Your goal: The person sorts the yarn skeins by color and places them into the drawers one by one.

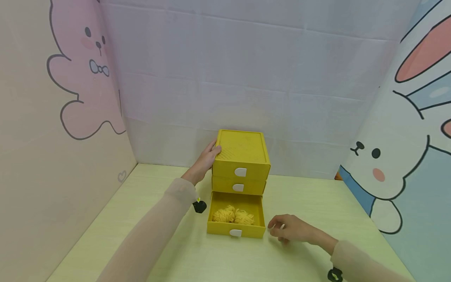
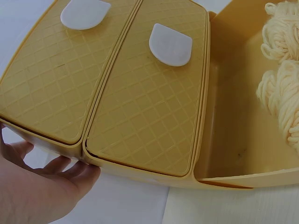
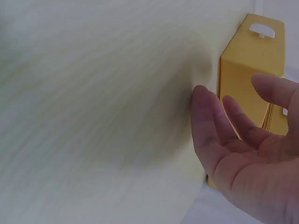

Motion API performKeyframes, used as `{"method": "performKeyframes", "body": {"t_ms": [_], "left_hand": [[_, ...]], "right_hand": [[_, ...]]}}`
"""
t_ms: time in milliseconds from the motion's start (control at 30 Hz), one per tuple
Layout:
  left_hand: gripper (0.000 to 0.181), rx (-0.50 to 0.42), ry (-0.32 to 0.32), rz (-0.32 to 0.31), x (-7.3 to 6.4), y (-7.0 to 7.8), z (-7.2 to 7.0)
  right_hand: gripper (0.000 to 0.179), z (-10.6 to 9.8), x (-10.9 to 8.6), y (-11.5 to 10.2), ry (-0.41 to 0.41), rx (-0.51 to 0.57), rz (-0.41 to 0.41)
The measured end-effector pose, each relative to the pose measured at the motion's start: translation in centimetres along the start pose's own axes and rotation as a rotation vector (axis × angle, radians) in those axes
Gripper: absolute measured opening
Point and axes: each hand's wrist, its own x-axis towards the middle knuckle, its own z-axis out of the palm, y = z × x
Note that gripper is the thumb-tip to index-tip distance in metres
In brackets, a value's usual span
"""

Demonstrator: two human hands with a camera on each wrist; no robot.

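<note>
A small yellow drawer cabinet [image 1: 241, 147] stands against the back wall, with three drawers and white tab handles. Its bottom drawer [image 1: 220, 228] is pulled out toward me, and two balls of pale yellow yarn [image 1: 224, 214] lie inside. My left hand [image 1: 204, 162] rests on the cabinet's left side, thumb near the top edge; in the left wrist view its fingers [image 2: 84, 179] touch the side wall. Just right of the open drawer, low over the table, hovers my right hand [image 1: 292, 228], fingers loosely bent and nothing held. The upper two drawers [image 2: 149, 102] are closed.
The pale wooden table [image 1: 310, 199] spreads around the cabinet. A white cloth wall [image 1: 246, 78] rises behind it. Side panels with a pink cartoon bear [image 1: 84, 66] and a white rabbit [image 1: 391, 156] flank the table.
</note>
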Motion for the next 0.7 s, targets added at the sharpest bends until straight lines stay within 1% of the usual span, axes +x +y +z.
{"method": "performKeyframes", "body": {"t_ms": [100, 233, 400, 500, 700], "left_hand": [[0.067, -0.002, 0.001, 0.004, 0.0, 0.0, 0.0], [0.067, 0.007, 0.008, 0.001, 0.0, 0.0, 0.0], [0.067, 0.01, 0.011, -0.009, 0.0, 0.0, 0.0], [0.067, 0.007, 0.009, -0.012, 0.0, 0.1, 0.0], [0.066, 0.001, 0.003, -0.007, -0.1, 0.1, 0.1]], "right_hand": [[0.028, 0.6, -0.3, -0.2, -0.048, 0.107, 0.082], [0.035, 1.3, -0.3, -0.4, -0.132, 0.256, 0.135], [0.045, 2.2, -0.3, -0.3, -0.241, 0.447, 0.152], [0.049, 3.1, -0.3, -0.3, -0.291, 0.552, 0.156], [0.054, 5.0, 0.2, -0.5, -0.354, 0.736, 0.139]]}}
